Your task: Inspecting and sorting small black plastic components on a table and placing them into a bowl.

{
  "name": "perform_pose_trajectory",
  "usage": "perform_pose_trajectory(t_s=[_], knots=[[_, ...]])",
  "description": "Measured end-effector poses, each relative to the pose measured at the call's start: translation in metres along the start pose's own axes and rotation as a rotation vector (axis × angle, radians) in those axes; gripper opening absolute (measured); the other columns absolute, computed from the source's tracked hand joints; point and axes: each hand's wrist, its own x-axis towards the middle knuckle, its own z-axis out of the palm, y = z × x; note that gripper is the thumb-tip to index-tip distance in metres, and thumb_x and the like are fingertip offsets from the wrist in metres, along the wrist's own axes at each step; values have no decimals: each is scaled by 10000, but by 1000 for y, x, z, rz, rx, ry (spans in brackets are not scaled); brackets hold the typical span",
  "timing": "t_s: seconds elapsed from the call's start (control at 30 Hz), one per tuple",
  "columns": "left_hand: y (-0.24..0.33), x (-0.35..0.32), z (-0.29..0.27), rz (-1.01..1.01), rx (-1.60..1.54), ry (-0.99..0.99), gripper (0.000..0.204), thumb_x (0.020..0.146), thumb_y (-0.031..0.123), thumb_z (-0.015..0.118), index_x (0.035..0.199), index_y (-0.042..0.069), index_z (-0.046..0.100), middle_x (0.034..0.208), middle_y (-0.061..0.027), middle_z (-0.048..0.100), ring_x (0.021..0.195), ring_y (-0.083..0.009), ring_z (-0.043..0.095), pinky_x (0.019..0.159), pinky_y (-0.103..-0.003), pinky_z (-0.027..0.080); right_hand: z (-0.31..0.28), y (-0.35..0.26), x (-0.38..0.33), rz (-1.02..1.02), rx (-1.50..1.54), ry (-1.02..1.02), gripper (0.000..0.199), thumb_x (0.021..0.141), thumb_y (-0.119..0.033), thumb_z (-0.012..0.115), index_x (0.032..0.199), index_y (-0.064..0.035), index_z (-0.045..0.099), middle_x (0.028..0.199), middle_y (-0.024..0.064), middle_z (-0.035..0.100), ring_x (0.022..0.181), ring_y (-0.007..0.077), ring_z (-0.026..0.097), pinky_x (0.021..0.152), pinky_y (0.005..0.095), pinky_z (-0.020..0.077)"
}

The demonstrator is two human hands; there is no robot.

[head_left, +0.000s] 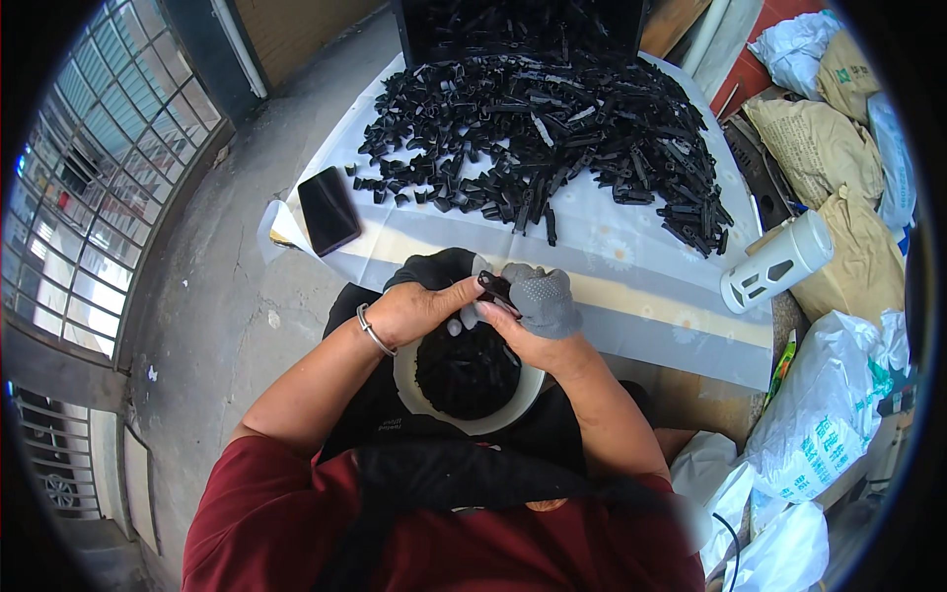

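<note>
A small glossy black plastic piece (497,289) is pinched between my two hands, above my lap. My left hand (422,302), in a dark glove that leaves the thumb bare, presses it from the left. On the other side my right hand (541,304) grips it, wearing a grey dotted glove with its thumb bare too. Below them a cream bowl (406,383) rests in my lap, partly filled with black pieces (469,370). Whether a second part is in my fingers, I cannot tell.
Ahead, a large pile of black plastic pieces (552,128) covers much of the table (631,340), before a black box (523,30). A phone (329,211) lies at the table's left edge. Rightward are a white cylindrical holder (779,261) and several sacks (824,143).
</note>
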Motion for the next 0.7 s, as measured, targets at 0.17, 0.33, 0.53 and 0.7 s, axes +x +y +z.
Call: perform_pose_trajectory(t_s=[0.17, 0.33, 0.53, 0.7], knots=[[-13, -9, 22, 16, 25, 274, 425, 932, 402, 368, 949, 46, 601, 685, -81, 588, 624, -184, 552, 617, -308, 447, 4, -12, 2, -27, 92, 106, 294, 771, -242, 647, 954, -33, 551, 723, 111, 587, 647, 290, 552, 612, 378, 430], [-4, -9, 8, 27, -68, 222, 419, 931, 374, 392, 835, 10, 576, 634, -45, 550, 575, -118, 475, 549, -285, 417, -16, -2, -2, -1, -25, 19, 201, 822, -211, 593, 941, -50, 611, 798, 87, 612, 746, 282, 550, 704, 355, 407], [-4, -4, 2, 110, 99, 170, 402, 931, 333, 394, 822, -15, 563, 642, -109, 554, 570, -217, 512, 569, -336, 425, -14, 0, 1, -231, -174, 114, 193, 785, -215, 610, 882, -48, 597, 668, 74, 572, 625, 278, 538, 580, 371, 411], [11, -7, 12, 219, 293, 239, 349, 927, 254, 375, 795, -13, 557, 709, -202, 574, 642, -374, 532, 601, -399, 428, -1, -19, -1, -67, -545, -3, 178, 770, -224, 603, 847, -65, 586, 650, 66, 557, 613, 273, 537, 567, 376, 413]])
